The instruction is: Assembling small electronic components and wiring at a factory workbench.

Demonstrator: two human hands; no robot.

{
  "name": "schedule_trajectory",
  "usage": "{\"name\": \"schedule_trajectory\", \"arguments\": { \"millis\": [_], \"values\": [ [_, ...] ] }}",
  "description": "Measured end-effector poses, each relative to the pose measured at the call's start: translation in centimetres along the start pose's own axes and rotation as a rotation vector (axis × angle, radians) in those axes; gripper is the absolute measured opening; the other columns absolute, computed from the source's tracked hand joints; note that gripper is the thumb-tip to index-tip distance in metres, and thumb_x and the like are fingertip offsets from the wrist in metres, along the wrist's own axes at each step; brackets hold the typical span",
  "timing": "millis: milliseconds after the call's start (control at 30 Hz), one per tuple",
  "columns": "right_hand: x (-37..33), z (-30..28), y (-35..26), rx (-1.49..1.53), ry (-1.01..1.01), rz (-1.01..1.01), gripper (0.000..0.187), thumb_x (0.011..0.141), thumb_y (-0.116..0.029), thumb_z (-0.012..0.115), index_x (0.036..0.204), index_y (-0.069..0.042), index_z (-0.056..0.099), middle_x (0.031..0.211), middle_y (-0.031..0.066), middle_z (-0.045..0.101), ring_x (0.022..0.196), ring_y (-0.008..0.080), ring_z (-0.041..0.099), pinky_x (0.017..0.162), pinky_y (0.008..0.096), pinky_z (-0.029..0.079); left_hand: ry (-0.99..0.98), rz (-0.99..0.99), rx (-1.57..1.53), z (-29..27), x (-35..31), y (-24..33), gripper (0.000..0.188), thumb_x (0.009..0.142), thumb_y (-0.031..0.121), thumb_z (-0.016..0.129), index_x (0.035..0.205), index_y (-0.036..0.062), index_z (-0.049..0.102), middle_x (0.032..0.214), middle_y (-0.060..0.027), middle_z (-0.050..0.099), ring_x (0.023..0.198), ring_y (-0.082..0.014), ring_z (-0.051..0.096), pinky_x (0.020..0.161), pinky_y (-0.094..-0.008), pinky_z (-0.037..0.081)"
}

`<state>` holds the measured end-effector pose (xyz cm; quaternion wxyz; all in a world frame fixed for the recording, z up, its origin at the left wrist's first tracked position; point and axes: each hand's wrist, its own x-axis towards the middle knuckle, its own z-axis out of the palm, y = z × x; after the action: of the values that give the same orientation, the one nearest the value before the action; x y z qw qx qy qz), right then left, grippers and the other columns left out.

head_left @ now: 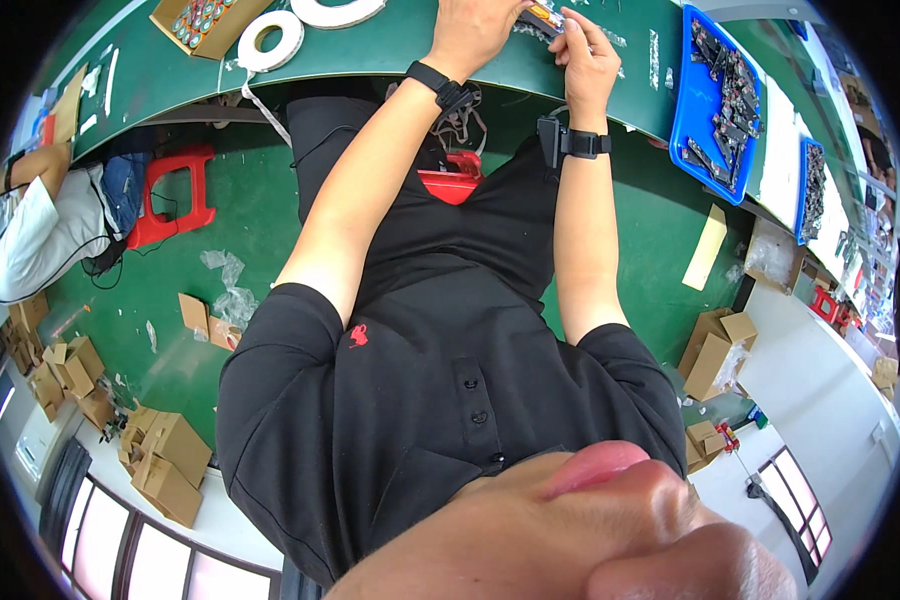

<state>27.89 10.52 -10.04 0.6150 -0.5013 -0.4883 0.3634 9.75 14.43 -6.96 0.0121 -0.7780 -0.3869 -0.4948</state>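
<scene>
At the top edge of the head view, both my hands are on a small dark rectangular part (543, 14) with an orange patch. My left hand (475, 38) has its fingers closed at the part's left end, with the fingertips partly cut off by the edge of the view. My right hand (584, 58) pinches the right end between thumb and fingers. The part is held above the green bench top (630, 95). Its exact kind is too small to make out. Bits of clear plastic (615, 40) lie around my right hand.
A blue tray (682, 120) of black parts stands to the right, with another blue tray (802, 205) beyond it. White tape rolls (292, 42) and a carton (232, 38) of cylindrical cells lie left. Red stools (208, 190), cartons (175, 460) and a seated person (55, 235) are nearby.
</scene>
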Motion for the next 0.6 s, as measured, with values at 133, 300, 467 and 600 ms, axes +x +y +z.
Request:
{"name": "schedule_trajectory", "arguments": {
  "millis": [133,300,467,600],
  "values": [
    [-0.1,0.8,-0.5,0.006,0.092,0.099,0.027,0.097,-0.013,0.07,0.12,0.001,0.074,0.078,-0.0008,0.063,0.065,0.0055,0.049,0.059,0.0228,0.041,0.043,-0.027,0.02,-0.2,0.0,0.5,0.023,0.091,0.017,0.064,0.114,0.0108,0.067,0.114,-0.0115,0.06,0.113,-0.033,0.055,0.104,-0.05,0.039],
    [-0.5,1.6,-1.2,-0.018,0.16,-0.114,0.025,0.092,-0.009,0.078,0.115,-0.001,0.075,0.081,-0.0008,0.067,0.065,0.0035,0.056,0.059,0.0182,0.043,0.07,-0.101,0.023,0.6,-0.6,-0.5,0.024,0.094,0.013,0.059,0.117,0.0089,0.065,0.125,-0.0159,0.058,0.123,-0.0376,0.052,0.106,-0.0508,0.038],
    [-0.5,0.9,-0.4,-0.236,0.187,-0.134,0.031,0.086,-0.011,0.085,0.115,-0.001,0.076,0.081,-0.0053,0.063,0.067,0.0011,0.052,0.059,0.0168,0.039,0.102,-0.127,-0.049,1.3,-0.9,-1.1,0.023,0.093,0.01,0.058,0.115,0.0075,0.066,0.132,-0.0173,0.057,0.13,-0.0401,0.05,0.108,-0.0515,0.038],
    [-0.4,0.6,0.0,-0.295,0.181,-0.112,0.031,0.088,-0.018,0.084,0.116,-0.005,0.077,0.077,-0.0054,0.062,0.066,0.0018,0.051,0.058,0.0197,0.04,0.058,-0.136,-0.113,1.1,-1.1,-1.2,0.021,0.091,0.009,0.061,0.11,0.0071,0.068,0.132,-0.0168,0.057,0.13,-0.04,0.05,0.109,-0.0512,0.038]
  ]
}}
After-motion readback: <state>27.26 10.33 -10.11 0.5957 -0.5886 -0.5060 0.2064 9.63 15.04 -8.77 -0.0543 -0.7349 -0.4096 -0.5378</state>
